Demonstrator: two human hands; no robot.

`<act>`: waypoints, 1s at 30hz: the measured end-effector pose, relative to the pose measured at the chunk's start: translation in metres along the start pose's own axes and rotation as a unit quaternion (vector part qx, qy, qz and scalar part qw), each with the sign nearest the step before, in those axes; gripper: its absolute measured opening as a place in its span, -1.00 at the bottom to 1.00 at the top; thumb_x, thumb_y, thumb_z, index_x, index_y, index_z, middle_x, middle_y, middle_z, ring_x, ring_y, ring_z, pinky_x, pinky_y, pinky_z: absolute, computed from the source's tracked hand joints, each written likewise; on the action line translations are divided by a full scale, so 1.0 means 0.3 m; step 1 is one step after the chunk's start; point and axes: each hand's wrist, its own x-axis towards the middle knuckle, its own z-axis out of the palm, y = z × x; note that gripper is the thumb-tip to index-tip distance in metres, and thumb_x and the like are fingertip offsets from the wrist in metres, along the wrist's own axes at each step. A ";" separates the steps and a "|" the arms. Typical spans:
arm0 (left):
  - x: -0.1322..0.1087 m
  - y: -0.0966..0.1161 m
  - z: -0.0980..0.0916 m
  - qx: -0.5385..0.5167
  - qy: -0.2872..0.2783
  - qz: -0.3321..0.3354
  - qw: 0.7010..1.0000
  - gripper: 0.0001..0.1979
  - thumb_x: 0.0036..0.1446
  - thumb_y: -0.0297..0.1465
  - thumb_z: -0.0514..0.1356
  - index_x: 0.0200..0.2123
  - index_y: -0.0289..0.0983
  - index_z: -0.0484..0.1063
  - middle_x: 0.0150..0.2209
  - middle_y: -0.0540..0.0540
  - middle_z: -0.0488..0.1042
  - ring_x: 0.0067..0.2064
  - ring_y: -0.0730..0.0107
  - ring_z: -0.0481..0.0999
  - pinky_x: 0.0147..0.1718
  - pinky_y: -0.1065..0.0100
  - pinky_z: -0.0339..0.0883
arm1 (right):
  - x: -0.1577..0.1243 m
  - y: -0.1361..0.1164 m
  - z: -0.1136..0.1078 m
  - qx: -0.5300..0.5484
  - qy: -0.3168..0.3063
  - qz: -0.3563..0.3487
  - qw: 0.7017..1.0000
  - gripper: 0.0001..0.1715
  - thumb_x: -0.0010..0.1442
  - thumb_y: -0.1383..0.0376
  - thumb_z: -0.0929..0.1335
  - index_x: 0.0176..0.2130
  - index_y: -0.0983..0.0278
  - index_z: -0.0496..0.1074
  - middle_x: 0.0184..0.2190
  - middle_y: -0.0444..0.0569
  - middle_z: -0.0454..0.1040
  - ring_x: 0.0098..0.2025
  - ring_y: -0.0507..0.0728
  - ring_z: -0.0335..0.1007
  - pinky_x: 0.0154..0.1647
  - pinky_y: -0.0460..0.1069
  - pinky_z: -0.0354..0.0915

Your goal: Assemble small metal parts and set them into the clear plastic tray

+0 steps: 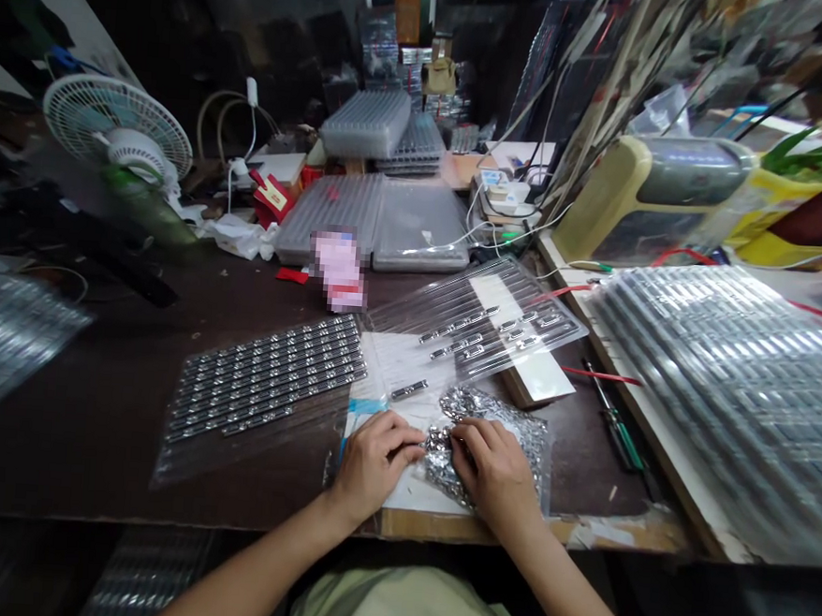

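My left hand (373,460) is closed in a pinch at the left edge of a heap of small shiny metal parts (532,438). What lies between its fingertips is too small to make out. My right hand (497,466) rests over the heap with bent fingers, its thumb and fingertips drawn together at a few of the parts, facing the left fingertips. Left of the hands lies a clear ribbed tray (266,373) filled with rows of dark and silver pieces. Beyond them, another clear tray (481,318) holds several such pieces, and a single piece (409,390) lies closer to me.
A white box (547,381) props the far tray. A green-handled screwdriver (618,426) lies to the right, beside stacked clear trays (722,386). A blurred pink item (339,270), closed tray stacks (423,224) and a fan (118,128) stand farther back.
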 end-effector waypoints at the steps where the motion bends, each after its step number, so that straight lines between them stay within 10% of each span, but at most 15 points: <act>1: -0.001 -0.003 0.002 0.002 0.001 0.004 1.000 -0.88 0.09 -0.42 0.26 -0.26 -0.19 0.56 -0.36 -0.05 0.50 -0.28 0.36 0.46 -0.25 0.36 0.34 | 0.000 -0.001 -0.002 0.010 0.006 0.006 1.000 -0.87 0.26 0.37 0.25 -0.29 0.27 0.38 -0.29 -0.01 0.45 -0.25 0.11 0.30 -0.21 0.01 0.19; 15: 0.005 -0.004 -0.004 -0.031 0.012 0.008 0.999 -0.90 0.06 -0.48 0.28 -0.33 -0.21 0.57 -0.38 -0.05 0.51 -0.30 0.37 0.48 -0.28 0.37 0.34 | 0.012 -0.011 -0.031 0.129 0.040 0.025 0.991 -0.83 0.24 0.37 0.27 -0.22 0.22 0.44 -0.32 -0.02 0.47 -0.25 0.10 0.39 -0.23 0.00 0.32; 25: -0.025 -0.221 -0.287 0.247 0.157 -0.091 0.952 -0.91 0.08 -0.34 0.24 -0.34 -0.13 0.56 -0.26 -0.06 0.48 -0.17 0.21 0.40 -0.14 0.19 0.23 | 0.045 -0.135 0.068 0.083 -0.019 0.035 0.996 -0.85 0.23 0.22 0.34 -0.33 0.17 0.50 -0.38 -0.10 0.53 -0.32 0.08 0.37 -0.29 -0.01 0.14; 30: -0.079 -0.260 -0.328 0.296 0.164 -0.102 0.936 -0.89 0.08 -0.37 0.20 -0.35 -0.13 0.55 -0.22 -0.06 0.45 -0.14 0.18 0.39 -0.12 0.17 0.19 | 0.046 -0.147 0.095 0.065 -0.012 0.024 0.998 -0.84 0.24 0.24 0.33 -0.30 0.13 0.53 -0.31 -0.10 0.53 -0.27 0.08 0.33 -0.25 0.00 0.09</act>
